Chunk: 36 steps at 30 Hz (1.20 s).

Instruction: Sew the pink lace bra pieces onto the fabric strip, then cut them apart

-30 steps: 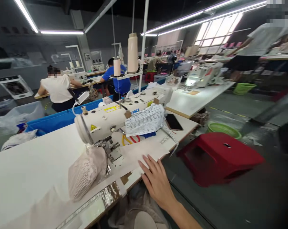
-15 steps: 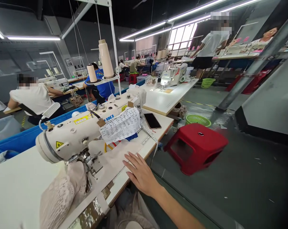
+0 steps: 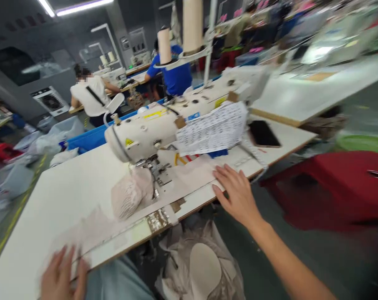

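Observation:
A long strip of pale pinkish fabric [image 3: 190, 177] lies along the front of a white sewing table [image 3: 73, 187]. My right hand [image 3: 235, 196] rests flat on its right end, fingers stretched out. At the lower left, my left hand [image 3: 64, 275] is slightly blurred, its fingers apart, at the strip's other end. Between the hands stands a white sewing machine [image 3: 173, 121]. Bunched textured beige fabric [image 3: 131, 196] sits beside its needle area. The needle itself is too small to make out.
A written sheet [image 3: 212, 129] hangs on the machine, near a phone [image 3: 264, 133] and a measuring tape [image 3: 254, 154]. A red stool [image 3: 339, 183] stands to the right. Beige pieces [image 3: 204, 266] lie below the table edge. Two people work beyond a blue bin [image 3: 90, 139].
The view has swung left, so the table shifts rightward in the picture. My left hand has come into view at the lower left. My right hand stays flat on the fabric.

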Available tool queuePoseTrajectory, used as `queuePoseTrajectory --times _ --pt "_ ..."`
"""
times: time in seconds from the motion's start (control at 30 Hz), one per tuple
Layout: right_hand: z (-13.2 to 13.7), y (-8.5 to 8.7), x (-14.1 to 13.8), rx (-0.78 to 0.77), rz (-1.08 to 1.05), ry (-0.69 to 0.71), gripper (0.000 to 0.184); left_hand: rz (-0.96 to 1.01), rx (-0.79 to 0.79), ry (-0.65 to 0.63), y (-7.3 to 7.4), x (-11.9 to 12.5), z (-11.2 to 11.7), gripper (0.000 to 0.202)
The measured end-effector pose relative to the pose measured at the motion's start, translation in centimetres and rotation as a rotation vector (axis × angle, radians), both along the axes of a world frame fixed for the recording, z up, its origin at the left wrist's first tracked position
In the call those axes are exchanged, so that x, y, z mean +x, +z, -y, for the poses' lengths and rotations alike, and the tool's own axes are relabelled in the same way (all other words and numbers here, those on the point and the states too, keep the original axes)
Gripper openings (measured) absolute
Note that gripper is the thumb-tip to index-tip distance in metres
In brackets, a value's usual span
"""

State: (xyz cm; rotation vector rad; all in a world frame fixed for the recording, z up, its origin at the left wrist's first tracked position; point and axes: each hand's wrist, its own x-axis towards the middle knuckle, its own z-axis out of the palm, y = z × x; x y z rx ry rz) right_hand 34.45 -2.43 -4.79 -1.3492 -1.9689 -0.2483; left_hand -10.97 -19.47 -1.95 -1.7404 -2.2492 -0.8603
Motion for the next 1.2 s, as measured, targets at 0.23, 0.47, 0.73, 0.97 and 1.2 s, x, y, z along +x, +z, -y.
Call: queuePoseTrajectory --times 0.23,0.47,0.73,0.97,1.2 --pt "0.2 0.7 -5.1 -0.025 0.093 0.422 0.048 -0.086 -0.032 -0.358 0.1 2.2 -3.1 0.045" --pt "-1.1 1.4 -8.7 -0.018 0.140 0.618 0.033 -0.156 -0.169 -0.337 1.2 1.2 -2.5 0.042" --pt "-1.3 3.4 -13.7 -0.061 0.075 0.527 0.031 0.140 -0.036 -0.001 1.9 3.8 -8.2 0.035" --pt "-3.1 4.3 -17.6 -0.062 0.183 0.549 0.029 0.357 -0.002 0.016 1.4 4.3 -13.4 0.019" --pt "-2.2 6.9 -19.5 -0.136 0.162 0.622 0.006 0.723 0.234 0.156 0.6 2.4 -9.1 0.035"
